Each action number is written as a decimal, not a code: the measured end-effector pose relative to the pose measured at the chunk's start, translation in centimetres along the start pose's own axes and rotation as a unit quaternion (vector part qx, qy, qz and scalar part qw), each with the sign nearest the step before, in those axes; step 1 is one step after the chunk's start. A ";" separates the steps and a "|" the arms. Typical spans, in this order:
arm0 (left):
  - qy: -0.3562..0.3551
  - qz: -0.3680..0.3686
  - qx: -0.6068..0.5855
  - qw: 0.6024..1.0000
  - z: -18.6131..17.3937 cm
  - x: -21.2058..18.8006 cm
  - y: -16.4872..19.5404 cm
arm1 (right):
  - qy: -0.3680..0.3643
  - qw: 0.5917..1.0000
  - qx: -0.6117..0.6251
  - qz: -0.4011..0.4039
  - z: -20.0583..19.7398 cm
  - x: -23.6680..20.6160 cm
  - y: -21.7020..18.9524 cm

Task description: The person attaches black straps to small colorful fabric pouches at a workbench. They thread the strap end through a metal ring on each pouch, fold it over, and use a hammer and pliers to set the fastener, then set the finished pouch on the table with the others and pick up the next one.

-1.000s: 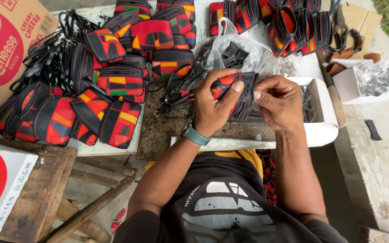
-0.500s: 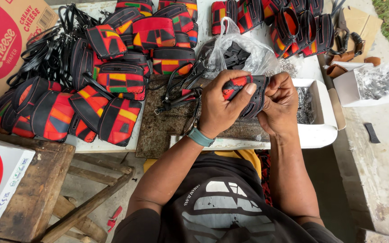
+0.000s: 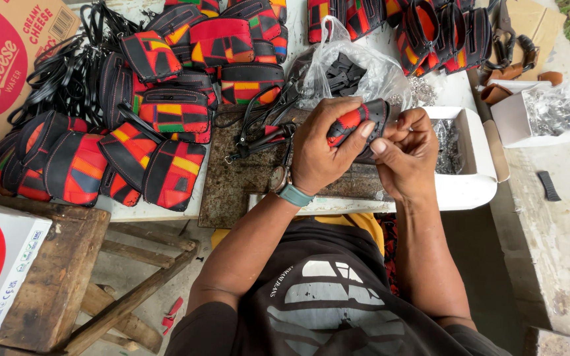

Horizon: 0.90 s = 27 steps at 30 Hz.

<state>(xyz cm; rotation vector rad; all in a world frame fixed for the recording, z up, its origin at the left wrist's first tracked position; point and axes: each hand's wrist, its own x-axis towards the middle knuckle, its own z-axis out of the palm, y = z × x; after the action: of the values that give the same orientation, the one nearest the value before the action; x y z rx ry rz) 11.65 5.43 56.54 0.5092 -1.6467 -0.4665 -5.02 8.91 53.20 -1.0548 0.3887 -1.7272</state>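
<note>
- Surface (image 3: 423, 86), white and crowded, fills the upper half of the view; a dark mat (image 3: 245, 184) lies on it just below the hands.
- Cardboard box (image 3: 8, 59) sits at 10 o'clock, with a heap of patchwork pouches (image 3: 133, 151) in red, black, yellow and green just beside it.
- White tray (image 3: 470, 178) of small metal parts lies at 3 o'clock of the hands; a clear plastic bag (image 3: 364, 72) of black pieces stands at 12 o'clock.
- Left hand (image 3: 321, 155), a teal band on its wrist, is clenched around a small red-and-black pouch (image 3: 357, 118), thumb pressed on its front.
- Right hand (image 3: 404, 155) meets the same pouch from 3 o'clock, fingers (image 3: 380, 146) curled and pinching its edge.
- That pouch is held above the mat, between both hands, clear of the surface.
</note>
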 end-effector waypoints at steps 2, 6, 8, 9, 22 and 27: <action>-0.006 0.001 -0.005 1.000 -0.2 0.0 -0.1 | 0.029 0.999 0.021 0.006 -0.1 -0.2 0.6; -0.036 -0.009 -0.006 0.999 -0.8 -0.3 -0.2 | 0.051 0.996 0.062 0.044 -0.3 -0.5 1.1; -0.044 -0.039 -0.013 0.998 -0.9 -0.5 -0.3 | 0.054 0.994 0.078 0.062 -0.3 -0.6 1.3; -0.044 -0.058 -0.023 0.997 -0.9 -0.6 -0.4 | 0.053 0.992 0.086 0.069 -0.2 -0.7 1.5; -0.035 -0.239 -0.097 0.966 0.6 -1.6 -1.6 | 0.064 0.970 -0.214 -0.091 -0.4 -1.3 3.4; 0.012 -0.180 -0.147 0.972 0.6 -2.1 -1.9 | 0.003 0.969 -0.248 0.001 0.5 -1.5 0.9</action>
<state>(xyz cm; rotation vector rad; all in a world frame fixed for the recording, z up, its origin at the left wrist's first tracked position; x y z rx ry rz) 11.41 5.07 53.68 0.5885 -1.4318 -0.9545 -3.95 9.96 52.14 -1.3998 0.8551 -1.6698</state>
